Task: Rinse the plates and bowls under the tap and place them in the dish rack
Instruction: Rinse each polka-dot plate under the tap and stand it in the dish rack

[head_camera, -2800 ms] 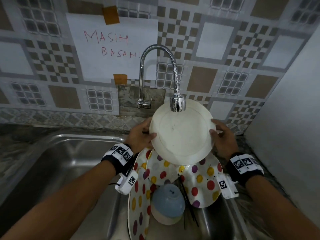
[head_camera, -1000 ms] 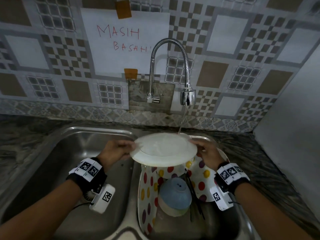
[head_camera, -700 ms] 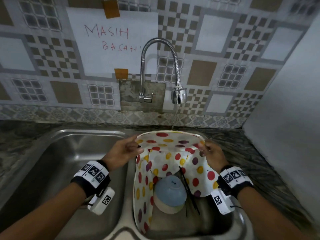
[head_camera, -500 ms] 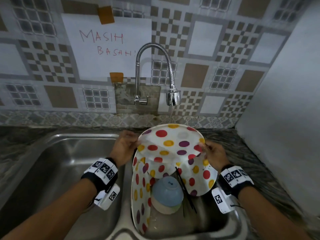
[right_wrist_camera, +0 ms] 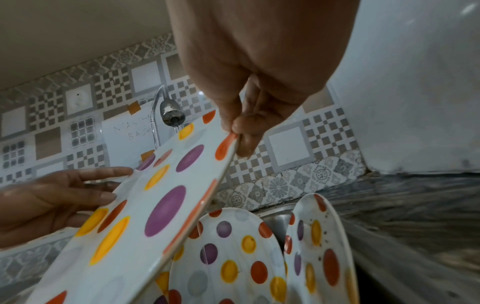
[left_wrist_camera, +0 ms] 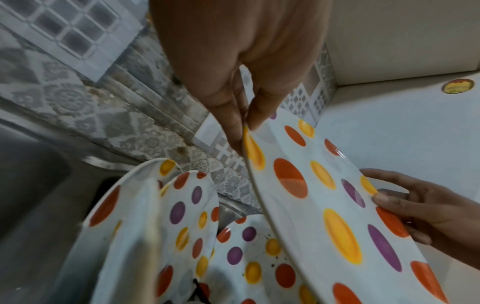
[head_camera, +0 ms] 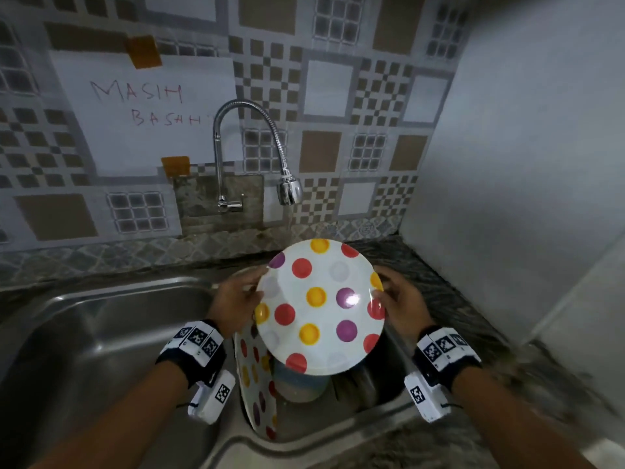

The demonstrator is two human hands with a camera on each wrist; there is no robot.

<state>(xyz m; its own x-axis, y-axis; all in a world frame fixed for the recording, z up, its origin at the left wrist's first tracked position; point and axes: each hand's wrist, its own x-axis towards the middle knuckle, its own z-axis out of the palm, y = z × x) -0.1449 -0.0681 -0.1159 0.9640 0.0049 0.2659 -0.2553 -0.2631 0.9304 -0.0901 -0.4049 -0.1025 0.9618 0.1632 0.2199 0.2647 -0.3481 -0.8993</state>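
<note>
Both hands hold a white plate with red, yellow and purple dots (head_camera: 321,308) over the right sink basin, its dotted face tilted up toward me. My left hand (head_camera: 236,299) pinches its left rim, thumb on the front (left_wrist_camera: 240,127). My right hand (head_camera: 400,304) pinches the right rim (right_wrist_camera: 237,133). Water runs from the tap head (head_camera: 289,191) just behind the plate's top edge. Below it several more dotted plates (head_camera: 257,377) lean in the basin, and a blue bowl (head_camera: 299,387) lies mostly hidden under the held plate.
The empty left sink basin (head_camera: 101,350) lies beside my left arm. A dark stone counter (head_camera: 449,299) runs along the right, ending at a white wall (head_camera: 524,164). A paper note (head_camera: 145,110) is taped to the tiled wall behind the tap.
The plate has been turned over from its plain white underside to its dotted face, then tipped up toward me. Both hands kept hold of its rim.
</note>
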